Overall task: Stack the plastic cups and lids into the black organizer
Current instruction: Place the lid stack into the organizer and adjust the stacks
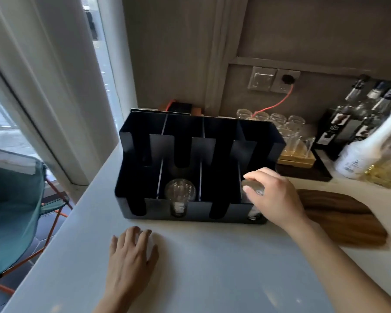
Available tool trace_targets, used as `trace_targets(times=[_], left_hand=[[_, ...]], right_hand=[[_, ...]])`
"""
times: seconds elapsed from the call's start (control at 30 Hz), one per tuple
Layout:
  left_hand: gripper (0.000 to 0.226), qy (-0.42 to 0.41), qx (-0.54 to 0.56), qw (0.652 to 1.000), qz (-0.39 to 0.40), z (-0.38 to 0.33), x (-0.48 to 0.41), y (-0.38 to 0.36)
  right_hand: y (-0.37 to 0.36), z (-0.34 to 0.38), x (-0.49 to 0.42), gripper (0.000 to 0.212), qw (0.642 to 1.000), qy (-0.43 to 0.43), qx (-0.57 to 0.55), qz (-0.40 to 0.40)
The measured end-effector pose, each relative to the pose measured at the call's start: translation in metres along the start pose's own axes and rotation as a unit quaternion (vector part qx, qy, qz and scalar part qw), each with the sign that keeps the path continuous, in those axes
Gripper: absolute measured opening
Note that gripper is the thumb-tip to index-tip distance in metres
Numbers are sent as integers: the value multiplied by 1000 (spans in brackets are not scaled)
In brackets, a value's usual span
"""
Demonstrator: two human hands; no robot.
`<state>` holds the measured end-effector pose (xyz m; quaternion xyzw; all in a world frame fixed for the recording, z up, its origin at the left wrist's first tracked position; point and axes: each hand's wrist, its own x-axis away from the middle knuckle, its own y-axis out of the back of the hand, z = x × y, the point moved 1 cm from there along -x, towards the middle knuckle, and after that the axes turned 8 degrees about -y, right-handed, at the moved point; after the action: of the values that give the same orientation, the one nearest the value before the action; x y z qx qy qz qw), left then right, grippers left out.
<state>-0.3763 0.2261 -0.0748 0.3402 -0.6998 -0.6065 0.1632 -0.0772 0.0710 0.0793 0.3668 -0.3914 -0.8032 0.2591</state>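
Note:
A black organizer (251, 129) with several slotted compartments stands on the white counter. A stack of clear plastic cups (180, 193) lies in its second compartment from the left. My right hand (273, 195) reaches into the rightmost compartment and grips a clear plastic lid or cup (254, 190); which it is I cannot tell. My left hand (131, 251) lies on the counter in front of the organizer, fingers curved over a small clear lid (151, 241) that is mostly hidden beneath it.
A wooden board (343, 218) lies to the right of the organizer. Behind it stand drinking glasses (289, 132) on a tray and several bottles (368, 141). A red cable hangs from a wall socket (284, 81). The counter's left edge drops beside a green folding chair (11, 193).

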Motion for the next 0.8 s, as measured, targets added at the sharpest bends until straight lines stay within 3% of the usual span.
trace_targets(times=[0.13, 0.3, 0.5, 0.7, 0.8], left_hand=[[59, 37, 10, 999, -7, -16, 0, -11], [82, 14, -14, 999, 44, -16, -3, -15], [74, 23, -40, 996, 78, -25, -6, -16], [63, 69, -15, 996, 49, -39, -8, -24], [61, 66, -12, 997, 31, -37, -6, -28]], right_hand=[[18, -50, -3, 22, 997, -66, 43, 13], [12, -59, 2, 32, 993, 20, 90, 77], [4, -57, -4, 44, 977, 87, 163, 109], [-15, -63, 0, 7, 960, 148, 198, 129], [-21, -65, 6, 11, 960, 148, 195, 137]])
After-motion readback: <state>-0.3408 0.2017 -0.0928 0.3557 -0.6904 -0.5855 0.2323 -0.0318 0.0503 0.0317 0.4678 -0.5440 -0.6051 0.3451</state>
